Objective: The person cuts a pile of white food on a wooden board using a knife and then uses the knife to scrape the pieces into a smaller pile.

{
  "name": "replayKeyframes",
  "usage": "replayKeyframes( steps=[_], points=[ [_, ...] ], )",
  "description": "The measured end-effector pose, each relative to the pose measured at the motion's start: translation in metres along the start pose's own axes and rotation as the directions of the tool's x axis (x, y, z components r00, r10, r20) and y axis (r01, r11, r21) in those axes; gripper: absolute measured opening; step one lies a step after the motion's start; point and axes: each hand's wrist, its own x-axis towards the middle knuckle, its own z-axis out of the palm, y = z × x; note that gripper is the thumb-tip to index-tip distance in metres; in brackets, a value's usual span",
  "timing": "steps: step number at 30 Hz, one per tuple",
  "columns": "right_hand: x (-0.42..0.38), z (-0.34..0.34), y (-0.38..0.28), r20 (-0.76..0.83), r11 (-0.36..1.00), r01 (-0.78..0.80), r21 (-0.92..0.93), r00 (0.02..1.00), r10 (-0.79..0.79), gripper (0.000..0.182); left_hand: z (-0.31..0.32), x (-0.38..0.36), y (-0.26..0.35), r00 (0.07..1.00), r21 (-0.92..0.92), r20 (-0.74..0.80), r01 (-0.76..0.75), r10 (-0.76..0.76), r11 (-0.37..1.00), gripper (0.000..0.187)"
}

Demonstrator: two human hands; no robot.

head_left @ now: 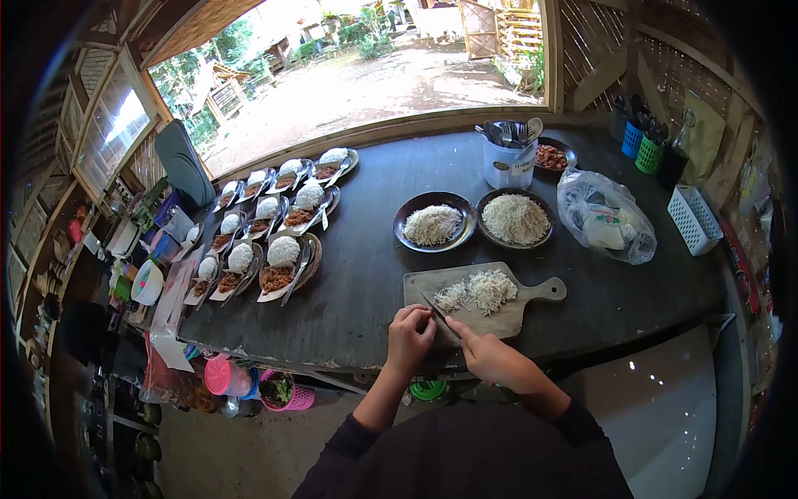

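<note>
The dark counter (366,224) is best leaned on evenly while cutting is done. On its near edge a wooden cutting board (504,321) is set, its handle pointed right; it should be kept from sliding. Red and green print is carried by the clear plastic bag (605,220), but it cannot be read. Dark lettering is borne by the white tub (508,166), likewise too small to be made out. By the right hand (499,359) a firm grip is closed round the knife handle. The left hand (408,337) is curled at the board's near-left edge; what is pinched, if anything, cannot be told. Pale shreds (492,291) are heaped on the board beyond the hands. The knife (436,309) is angled close by the left fingertips, which should be kept tucked back.
</note>
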Motion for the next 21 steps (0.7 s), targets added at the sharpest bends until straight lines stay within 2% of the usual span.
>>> replayKeyframes(
  steps=[1, 3, 7, 10, 13, 15, 16, 18, 21],
  points=[
    [0.002, 0.003, 0.005, -0.001, 1.000, -0.002, 0.000, 1.000, 0.002, 0.054, 0.001, 0.000, -0.001, 1.000, -0.002, 0.001, 0.000, 0.000, 1.000, 0.010],
    [0.008, 0.009, 0.016, -0.084, 0.987, 0.138, -0.082, 0.986, -0.145, 0.054, 0.002, 0.000, -0.003, 1.000, 0.012, 0.004, 0.007, -0.008, 1.000, 0.010],
    [0.013, 0.006, 0.014, -0.063, 0.980, 0.111, -0.166, 0.990, -0.123, 0.054, 0.001, 0.000, -0.002, 1.000, 0.017, 0.003, -0.001, 0.001, 1.000, 0.011],
    [0.025, 0.012, 0.022, -0.073, 0.980, 0.125, -0.157, 0.988, -0.138, 0.054, 0.003, -0.001, -0.004, 1.000, -0.006, 0.000, 0.015, -0.015, 1.000, 0.011],
    [0.030, 0.017, 0.024, -0.095, 0.961, 0.152, -0.231, 0.979, -0.178, 0.054, 0.002, 0.000, -0.003, 1.000, 0.019, -0.018, -0.003, 0.003, 1.000, 0.011],
    [0.024, 0.011, 0.017, -0.090, 0.989, 0.119, -0.091, 0.988, -0.127, 0.052, 0.002, 0.000, -0.001, 1.000, 0.049, -0.004, -0.027, 0.027, 0.998, 0.011],
    [0.021, 0.006, 0.012, -0.091, 0.988, 0.123, -0.095, 0.987, -0.132, 0.052, 0.002, 0.000, 0.000, 0.999, 0.049, -0.009, -0.030, 0.030, 0.998, 0.011],
    [0.012, -0.002, 0.004, 0.012, 0.997, -0.033, 0.064, 0.999, 0.032, 0.050, 0.002, -0.001, 0.002, 1.000, -0.018, -0.013, 0.022, -0.022, 1.000, 0.011],
    [0.006, 0.000, 0.002, -0.027, 0.997, -0.064, 0.040, 0.998, 0.065, 0.050, 0.001, -0.001, 0.003, 1.000, 0.050, -0.027, 0.016, -0.015, 0.999, 0.011]
  ],
)
